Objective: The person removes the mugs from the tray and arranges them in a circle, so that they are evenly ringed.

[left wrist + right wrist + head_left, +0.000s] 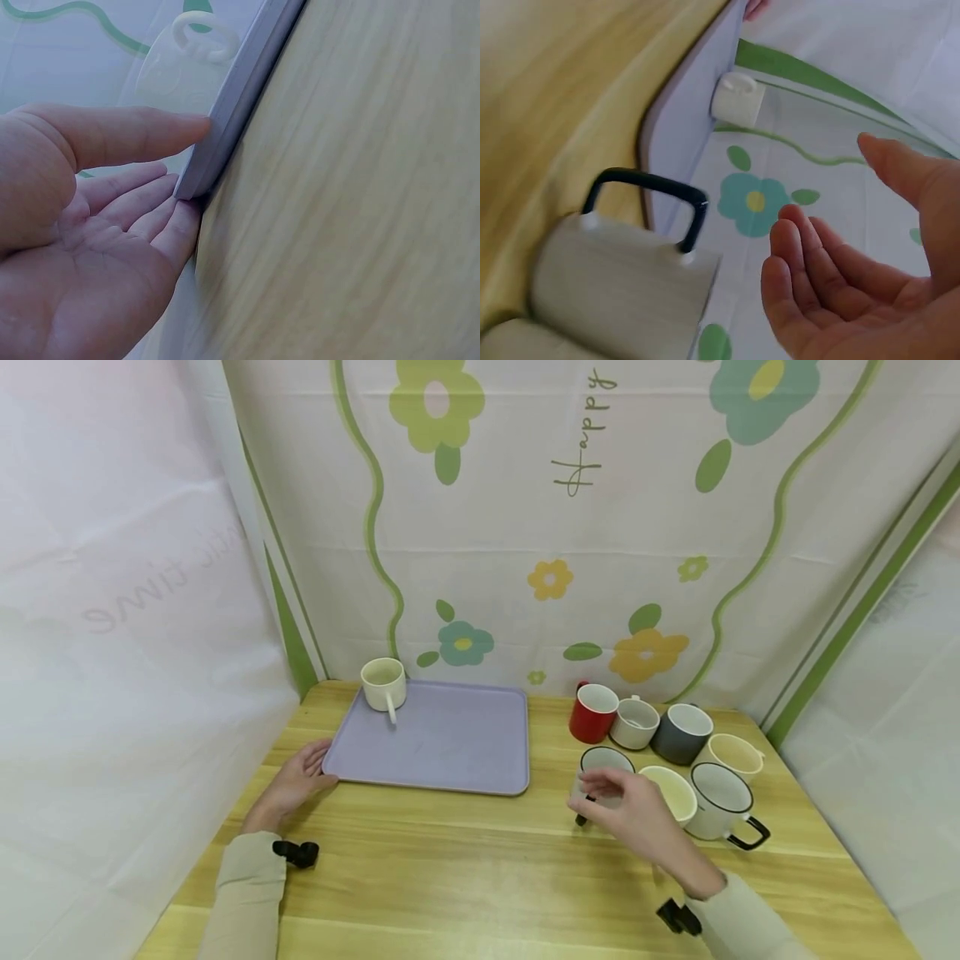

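A lilac rectangular tray (450, 739) lies on the table, with a cream mug (382, 692) upright at its back left corner. My left hand (296, 781) is at the tray's front left corner. In the left wrist view its thumb and little finger touch the tray's rim (238, 105), the fingers mostly straight. My right hand (637, 810) hovers over a white mug (622, 281) with a dark rim and black handle. A gap shows between hand and mug in the right wrist view, and the fingers bend loosely around nothing.
On the right stand several mugs in a cluster: red (591, 720), white (632, 731), dark grey (675, 743), a cream one (731, 756), pale yellow (675, 793), and a large white one (712, 814) with a black handle. A flowered cloth (495, 527) hangs behind the wooden table (450, 868).
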Available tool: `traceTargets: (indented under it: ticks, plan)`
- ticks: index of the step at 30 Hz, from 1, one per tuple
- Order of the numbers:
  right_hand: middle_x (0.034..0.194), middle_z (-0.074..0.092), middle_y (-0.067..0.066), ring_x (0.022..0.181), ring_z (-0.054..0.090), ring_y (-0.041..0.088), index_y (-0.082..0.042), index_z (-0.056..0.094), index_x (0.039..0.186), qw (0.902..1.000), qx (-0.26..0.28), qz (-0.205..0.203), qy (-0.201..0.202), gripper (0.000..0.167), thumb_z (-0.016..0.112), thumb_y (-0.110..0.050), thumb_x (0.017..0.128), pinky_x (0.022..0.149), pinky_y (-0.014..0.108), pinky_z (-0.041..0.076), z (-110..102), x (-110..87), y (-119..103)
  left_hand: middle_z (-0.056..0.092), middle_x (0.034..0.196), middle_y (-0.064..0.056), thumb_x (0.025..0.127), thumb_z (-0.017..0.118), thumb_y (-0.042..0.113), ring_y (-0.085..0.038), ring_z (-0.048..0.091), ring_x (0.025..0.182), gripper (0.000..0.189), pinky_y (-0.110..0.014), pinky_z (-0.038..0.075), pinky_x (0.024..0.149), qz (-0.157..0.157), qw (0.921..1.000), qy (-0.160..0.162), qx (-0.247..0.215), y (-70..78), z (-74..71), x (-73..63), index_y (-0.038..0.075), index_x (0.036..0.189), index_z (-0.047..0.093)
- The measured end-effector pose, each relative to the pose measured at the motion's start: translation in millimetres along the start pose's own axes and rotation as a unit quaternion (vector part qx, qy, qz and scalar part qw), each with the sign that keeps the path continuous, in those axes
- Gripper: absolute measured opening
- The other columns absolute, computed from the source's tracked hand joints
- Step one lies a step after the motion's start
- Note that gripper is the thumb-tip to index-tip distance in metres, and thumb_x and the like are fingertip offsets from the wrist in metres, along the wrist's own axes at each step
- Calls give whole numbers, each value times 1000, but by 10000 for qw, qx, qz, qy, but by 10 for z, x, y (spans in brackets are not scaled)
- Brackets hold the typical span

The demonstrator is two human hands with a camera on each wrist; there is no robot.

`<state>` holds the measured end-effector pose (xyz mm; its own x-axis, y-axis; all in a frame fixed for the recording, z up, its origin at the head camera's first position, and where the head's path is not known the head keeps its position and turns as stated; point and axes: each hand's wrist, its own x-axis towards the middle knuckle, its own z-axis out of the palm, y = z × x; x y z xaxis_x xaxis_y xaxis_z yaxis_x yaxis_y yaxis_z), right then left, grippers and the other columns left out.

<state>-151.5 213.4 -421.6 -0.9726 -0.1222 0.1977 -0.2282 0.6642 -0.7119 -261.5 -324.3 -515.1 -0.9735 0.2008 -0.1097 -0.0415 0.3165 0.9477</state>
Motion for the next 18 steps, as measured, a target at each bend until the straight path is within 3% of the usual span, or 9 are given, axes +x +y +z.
traceTargets:
  ticks: [3, 5, 8, 12, 18]
  plan:
    - [115, 80, 1, 106, 76, 20, -13, 76, 125, 9955, -274, -904, 25, 46, 89, -35, 86, 95, 44, 66, 116, 216, -110, 11, 173, -33, 102, 62, -3, -50, 11, 162, 82, -60, 17, 133, 4, 10000, -10, 10, 13, 2, -2, -7, 167, 10]
    - [122, 79, 4, 113, 75, 23, -12, 74, 130, 9872, -430, -1532, -111, 50, 89, -33, 87, 100, 47, 64, 228, 395, -186, 12, 173, -33, 103, 62, -3, -49, 11, 162, 82, -60, 17, 133, -14, 10000, -5, 20, 13, 1, 5, -6, 167, 11]
    - [132, 75, 6, 122, 71, 26, -10, 70, 137, 9773, -489, -1975, -589, 56, 86, -36, 90, 107, 48, 61, 430, 692, -321, 12, 173, -33, 102, 62, -3, -49, 12, 162, 82, -59, 17, 133, -17, 10000, -11, 13, 13, -2, 13, -6, 167, 11]
    - [140, 71, 4, 131, 67, 24, -12, 66, 143, 9777, -243, -1694, -1215, 59, 80, -41, 94, 114, 47, 56, 760, 1137, -495, 13, 173, -34, 102, 62, -5, -50, 13, 162, 83, -61, 17, 133, 9, 10000, -6, 9, 9, -6, 13, -8, 166, 11]
    - [142, 70, 10, 131, 67, 27, -7, 64, 144, 9810, 460, -1200, -1453, 57, 76, -39, 98, 116, 40, 55, 1323, 1755, -585, 14, 173, -33, 102, 62, -4, -48, 14, 162, 82, -60, 17, 133, 0, 10000, -3, -42, 0, 18, 20, -7, 166, 11]
